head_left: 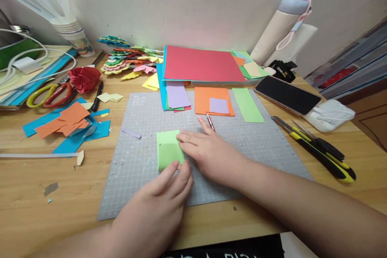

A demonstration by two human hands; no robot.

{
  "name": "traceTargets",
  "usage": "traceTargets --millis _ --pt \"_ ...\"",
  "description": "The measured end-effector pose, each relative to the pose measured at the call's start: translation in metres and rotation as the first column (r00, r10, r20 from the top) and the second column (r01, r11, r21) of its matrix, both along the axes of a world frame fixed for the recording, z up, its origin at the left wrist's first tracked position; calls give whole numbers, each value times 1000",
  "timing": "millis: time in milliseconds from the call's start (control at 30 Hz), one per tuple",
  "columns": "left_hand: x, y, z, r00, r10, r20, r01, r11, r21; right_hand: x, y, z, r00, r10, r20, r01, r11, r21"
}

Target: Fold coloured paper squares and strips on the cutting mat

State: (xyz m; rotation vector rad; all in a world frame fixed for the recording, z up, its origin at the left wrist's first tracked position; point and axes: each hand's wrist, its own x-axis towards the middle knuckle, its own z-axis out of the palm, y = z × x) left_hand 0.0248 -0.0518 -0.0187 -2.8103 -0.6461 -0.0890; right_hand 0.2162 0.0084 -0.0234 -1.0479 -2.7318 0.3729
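A folded light green paper (168, 148) lies on the grey cutting mat (139, 169). My right hand (208, 153) lies flat on the mat with its fingers stretched out, the fingertips pressing the paper's right edge. My left hand (157, 205) comes from below, fingers together, its fingertips pinching the paper's lower right corner. A thin red-handled tool (210, 122) lies just beyond my right hand.
A stack of coloured paper (201, 64) topped by a red sheet sits at the back. Orange and green sheets (211, 100) lie on the mat's far edge. Utility knives (320, 149) and a phone (287, 94) lie right. Scissors (50, 94) and blue-orange scraps (69, 123) lie left.
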Motion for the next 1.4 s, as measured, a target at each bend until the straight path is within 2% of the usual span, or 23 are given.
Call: traceTargets --millis 100,267,467,667,833,967,1067,1167,1200,1300,1400 --pt "4 0 -1 1000 21 22 -21 999 39 0 -2 0 1000 -21 -12 21 1000 4" --pt "8 5 0 931 253 264 -240 968 -79 -4 -5 0 993 -95 -70 95 995 -3" --pt "11 -7 -3 921 319 225 -321 947 -29 -8 -8 -6 993 -91 -81 96 994 59" --pt "8 -17 -4 859 454 234 -466 885 -7 -8 -7 -5 992 -102 -78 104 994 32" --pt "-2 -21 -1 866 455 207 -476 877 63 -8 -7 -4 992 -106 -71 107 994 17" --pt "-12 -21 1 869 466 165 -481 874 67 -8 -7 -4 991 -109 -75 110 994 8" --pt "-17 -13 7 847 509 153 -506 861 -61 -8 -7 -3 991 -109 -81 110 994 8" --pt "-20 2 17 806 581 109 -541 799 -263 -8 -7 -3 990 -109 -92 110 994 4" --pt "-21 9 20 809 578 110 -526 794 -304 -7 -6 -3 989 -110 -98 111 994 5" --pt "-18 26 23 877 470 96 -416 846 -335 -6 -5 -4 986 -103 -127 107 994 18" --pt "-12 37 19 949 313 24 -299 925 -237 -2 -2 -6 984 -80 -156 83 996 16"
